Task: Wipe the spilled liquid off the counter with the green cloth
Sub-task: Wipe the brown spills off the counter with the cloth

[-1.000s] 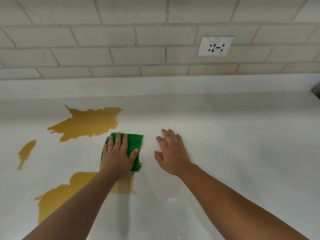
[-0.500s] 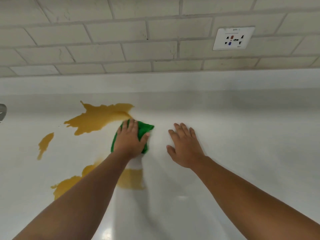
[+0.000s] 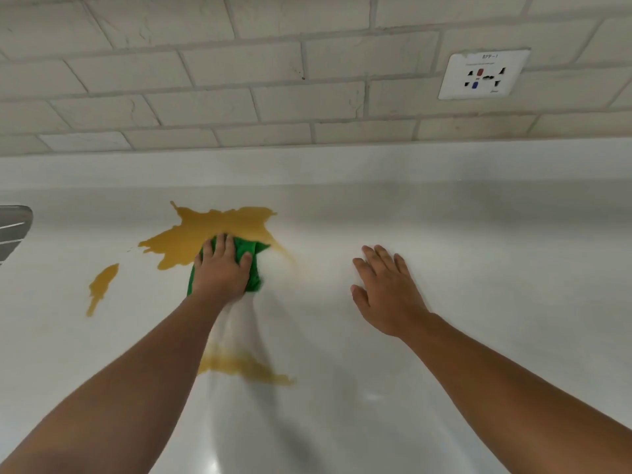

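My left hand (image 3: pixel 221 268) presses flat on the green cloth (image 3: pixel 251 254), which lies on the near right edge of the largest yellow-brown spill (image 3: pixel 205 230) on the white counter (image 3: pixel 444 234). A thin streak of liquid trails off to the right of the cloth. A small spill patch (image 3: pixel 101 285) lies to the left. A smeared patch (image 3: pixel 249 369) sits nearer me, partly hidden by my left forearm. My right hand (image 3: pixel 386 289) rests palm down on the dry counter to the right, fingers spread, holding nothing.
A tiled wall rises behind the counter with a white power socket (image 3: pixel 484 74) at upper right. A metal edge, perhaps a sink (image 3: pixel 13 227), shows at the far left.
My left hand has pushed the green cloth away from me and into the largest spill. The near patch looks smeared and thinner. My right hand stays flat on the counter.
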The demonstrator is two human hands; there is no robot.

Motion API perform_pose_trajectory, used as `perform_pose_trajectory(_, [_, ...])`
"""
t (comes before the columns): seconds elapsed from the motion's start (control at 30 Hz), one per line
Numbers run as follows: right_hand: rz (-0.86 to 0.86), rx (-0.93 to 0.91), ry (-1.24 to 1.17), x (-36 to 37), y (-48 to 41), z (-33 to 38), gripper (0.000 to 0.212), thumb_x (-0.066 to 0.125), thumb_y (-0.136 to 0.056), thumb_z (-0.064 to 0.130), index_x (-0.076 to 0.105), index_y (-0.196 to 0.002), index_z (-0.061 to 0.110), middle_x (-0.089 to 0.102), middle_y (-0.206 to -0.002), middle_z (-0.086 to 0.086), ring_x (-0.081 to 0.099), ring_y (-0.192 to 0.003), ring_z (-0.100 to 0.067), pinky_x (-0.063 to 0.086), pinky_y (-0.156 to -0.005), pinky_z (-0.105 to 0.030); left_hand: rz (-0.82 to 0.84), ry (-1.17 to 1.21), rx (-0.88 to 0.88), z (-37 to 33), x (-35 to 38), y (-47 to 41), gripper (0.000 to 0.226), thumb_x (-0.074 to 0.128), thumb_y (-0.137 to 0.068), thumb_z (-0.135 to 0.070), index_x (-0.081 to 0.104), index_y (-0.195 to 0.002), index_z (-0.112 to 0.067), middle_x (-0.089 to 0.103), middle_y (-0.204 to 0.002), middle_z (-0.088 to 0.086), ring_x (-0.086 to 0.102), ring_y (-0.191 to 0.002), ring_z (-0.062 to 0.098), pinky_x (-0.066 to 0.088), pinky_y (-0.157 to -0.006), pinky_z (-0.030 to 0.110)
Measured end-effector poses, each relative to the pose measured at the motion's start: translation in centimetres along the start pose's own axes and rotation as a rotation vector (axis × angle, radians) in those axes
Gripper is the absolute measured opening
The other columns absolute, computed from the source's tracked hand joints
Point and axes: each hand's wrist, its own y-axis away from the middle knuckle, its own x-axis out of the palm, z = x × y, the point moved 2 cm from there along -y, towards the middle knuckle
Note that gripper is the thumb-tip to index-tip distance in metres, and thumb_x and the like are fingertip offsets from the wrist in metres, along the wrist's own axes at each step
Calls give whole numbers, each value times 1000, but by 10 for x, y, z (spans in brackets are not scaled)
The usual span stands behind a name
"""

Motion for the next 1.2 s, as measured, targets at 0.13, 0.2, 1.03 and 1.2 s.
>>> perform_pose_trajectory(0.13, [-3, 15, 13, 1, 4, -9, 69, 15, -93, 47, 40, -147, 13, 28, -160, -11, 19, -149, -31, 17, -120, -53, 33, -46, 99, -63, -5, -24, 85, 16, -95, -69, 7, -157, -13, 1, -165, 6, -1, -151, 29, 2, -120, 46])
perform_pose_trajectory(0.2, [-4, 32, 27, 0, 5, -16, 69, 15, -92, 46, 40, -147, 13, 28, -160, -10, 19, -149, -30, 17, -120, -53, 3, -49, 245, -98, -3, -16, 76, 21, -98, -60, 11, -157, -14, 5, -165, 4, 0, -152, 26, 3, -122, 44])
perform_pose_trajectory(1.03, [-45, 118, -2, -18, -28, -47, 70, 15, -88, 47, 45, -142, 13, 34, -156, -11, 25, -146, -32, 23, -117, -54, 12, 46, 450, -143, 8, 1, 61, 8, -103, -47, 16, -157, -19, 9, -165, -4, -1, -152, 17, 3, -123, 40])
perform_pose_trajectory(1.2, [-39, 140, -3, -17, -30, -56, 70, 13, -88, 47, 44, -142, 14, 33, -157, -10, 23, -147, -30, 23, -117, -52, 43, 116, 631, -90, 17, 66, 67, 10, -98, -60, 23, -155, -27, 11, -162, -15, -6, -150, 4, -2, -122, 29])
